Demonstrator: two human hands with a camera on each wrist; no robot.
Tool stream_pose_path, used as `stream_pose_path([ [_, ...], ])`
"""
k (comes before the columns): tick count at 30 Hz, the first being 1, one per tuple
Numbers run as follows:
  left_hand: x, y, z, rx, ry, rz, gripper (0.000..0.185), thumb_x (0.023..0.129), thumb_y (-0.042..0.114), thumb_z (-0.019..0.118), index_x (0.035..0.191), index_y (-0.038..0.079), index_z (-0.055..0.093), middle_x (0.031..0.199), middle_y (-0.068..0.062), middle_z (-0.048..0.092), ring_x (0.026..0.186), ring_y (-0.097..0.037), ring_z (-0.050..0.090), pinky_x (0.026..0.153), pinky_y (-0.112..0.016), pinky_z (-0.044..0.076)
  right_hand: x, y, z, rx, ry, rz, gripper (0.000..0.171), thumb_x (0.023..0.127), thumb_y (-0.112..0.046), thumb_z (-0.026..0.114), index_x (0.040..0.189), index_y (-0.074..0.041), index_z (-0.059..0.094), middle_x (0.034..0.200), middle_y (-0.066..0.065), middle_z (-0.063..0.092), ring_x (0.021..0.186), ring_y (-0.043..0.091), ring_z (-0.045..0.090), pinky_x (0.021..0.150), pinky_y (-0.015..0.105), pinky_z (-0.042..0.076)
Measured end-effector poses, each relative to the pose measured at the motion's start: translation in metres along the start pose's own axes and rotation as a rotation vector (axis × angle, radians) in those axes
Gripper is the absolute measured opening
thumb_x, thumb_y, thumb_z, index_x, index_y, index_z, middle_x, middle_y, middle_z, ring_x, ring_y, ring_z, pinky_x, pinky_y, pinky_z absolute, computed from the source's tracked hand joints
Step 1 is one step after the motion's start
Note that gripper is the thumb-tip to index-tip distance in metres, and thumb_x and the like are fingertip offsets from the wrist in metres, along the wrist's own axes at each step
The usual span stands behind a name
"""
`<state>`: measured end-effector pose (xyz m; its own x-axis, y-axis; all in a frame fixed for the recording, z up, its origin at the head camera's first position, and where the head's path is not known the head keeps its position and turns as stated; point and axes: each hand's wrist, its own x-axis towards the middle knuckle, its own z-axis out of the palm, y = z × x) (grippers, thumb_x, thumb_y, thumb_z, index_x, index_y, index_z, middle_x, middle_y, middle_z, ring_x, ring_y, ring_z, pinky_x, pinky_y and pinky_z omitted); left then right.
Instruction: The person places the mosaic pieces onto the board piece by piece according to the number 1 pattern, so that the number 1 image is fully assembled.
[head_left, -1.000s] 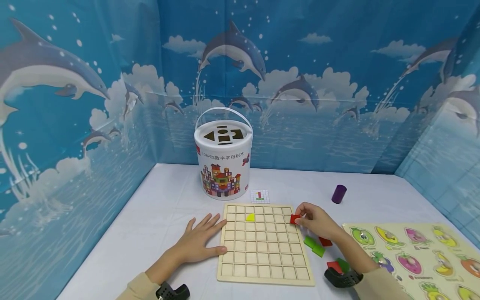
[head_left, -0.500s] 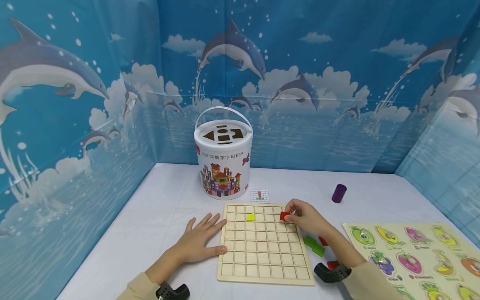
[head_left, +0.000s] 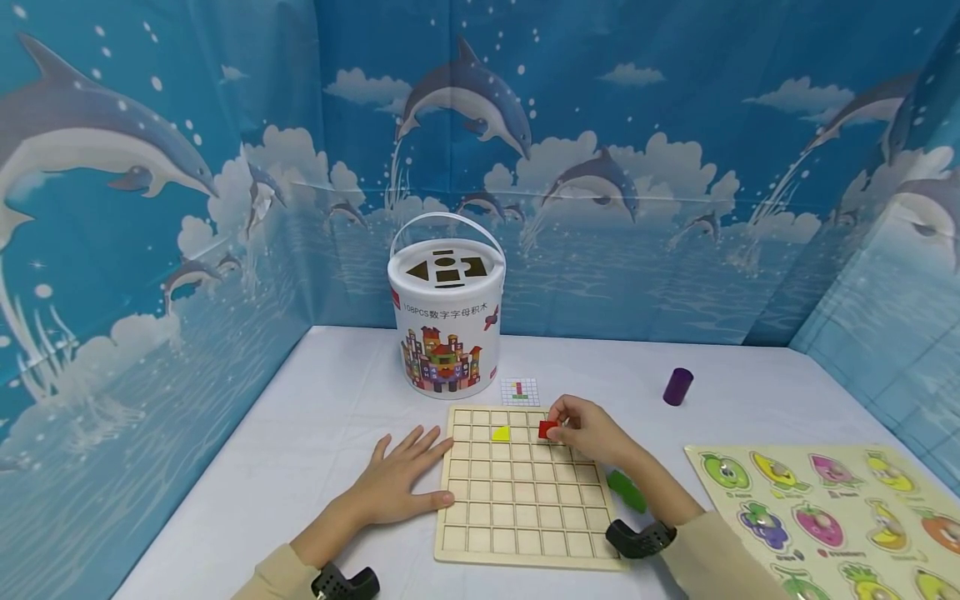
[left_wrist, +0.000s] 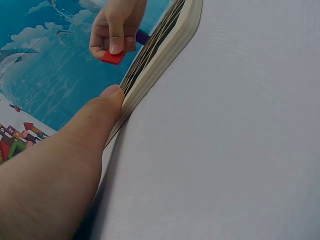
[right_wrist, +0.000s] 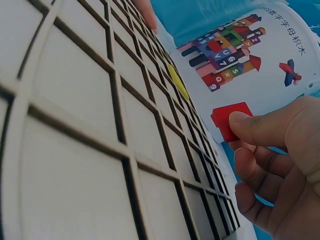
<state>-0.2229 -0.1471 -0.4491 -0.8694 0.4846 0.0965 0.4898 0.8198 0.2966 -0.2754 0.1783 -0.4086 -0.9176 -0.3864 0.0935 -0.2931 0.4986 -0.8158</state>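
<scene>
Pinching a red square tile (right_wrist: pixel 232 120) right there in the right hand (head_left: pixel 588 429), thumb on the face, fingers behind! Jutting from that grip toward nine o'clock in the head view, over the one o'clock part of the wooden grid board (head_left: pixel 525 493). Looks clear of the board, held up in the air in both wrist views; by this reading, all down to that gap between tile and cells. No obvious long axis, just straight sides, roughly in line with the grid. Well apart from the left hand (head_left: pixel 401 479), stretched out at the board's nine o'clock edge on the white-covered bench (head_left: pixel 315 400), fingers spread, grasping nothing.

And for looks? Bright, plain red, flat and thin, partly covered by the thumb; seemingly stepped along one side, so cannot tell whether single or doubled up. Off at nine o'clock from it, in a cell of the board, a yellow quarter-circle tile (head_left: pixel 502 434). Between ten and eleven, beyond the board, a small printed grid card (head_left: pixel 520 392).
</scene>
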Motion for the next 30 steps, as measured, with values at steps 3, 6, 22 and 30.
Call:
stream_pose_path([
  [3, 0.0, 0.0, 0.0, 0.0, -0.001, -0.001, 0.08, 0.08, 0.074, 0.04, 0.146, 0.03, 0.027, 0.152, 0.002, 0.019, 0.139, -0.023, 0.01, 0.103, -0.062, 0.0, 0.004, 0.0, 0.004, -0.008, -0.012, -0.032, 0.013, 0.086, -0.008, 0.066, 0.092, -0.005, 0.054, 0.084, 0.006, 0.055, 0.059, 0.018, 0.047, 0.051, 0.027, 0.042],
  [6, 0.001, 0.0, 0.0, 0.002, -0.002, -0.002, 0.081, 0.08, 0.074, 0.039, 0.146, 0.03, 0.027, 0.152, 0.003, 0.019, 0.139, -0.023, 0.01, 0.104, -0.062, 0.0, 0.007, 0.001, 0.008, -0.006, -0.025, -0.053, 0.013, 0.086, -0.009, 0.065, 0.092, -0.005, 0.054, 0.084, 0.006, 0.055, 0.057, 0.018, 0.047, 0.05, 0.028, 0.043],
  [22, 0.001, -0.002, 0.003, 0.005, -0.006, -0.004, 0.082, 0.079, 0.077, 0.037, 0.146, 0.031, 0.026, 0.152, 0.004, 0.018, 0.139, -0.022, 0.009, 0.104, -0.062, 0.0, 0.02, -0.003, 0.031, -0.076, 0.005, -0.043, 0.012, 0.085, -0.008, 0.066, 0.09, -0.009, 0.055, 0.08, 0.001, 0.054, 0.058, 0.015, 0.046, 0.049, 0.027, 0.041],
  [30, 0.001, -0.001, 0.001, 0.0, -0.003, -0.004, 0.082, 0.079, 0.076, 0.038, 0.146, 0.03, 0.026, 0.152, 0.003, 0.018, 0.139, -0.023, 0.01, 0.104, -0.062, 0.0, 0.02, -0.001, 0.037, -0.068, 0.024, -0.031, 0.012, 0.086, -0.007, 0.065, 0.091, -0.01, 0.055, 0.077, 0.001, 0.053, 0.058, 0.015, 0.045, 0.047, 0.025, 0.039],
])
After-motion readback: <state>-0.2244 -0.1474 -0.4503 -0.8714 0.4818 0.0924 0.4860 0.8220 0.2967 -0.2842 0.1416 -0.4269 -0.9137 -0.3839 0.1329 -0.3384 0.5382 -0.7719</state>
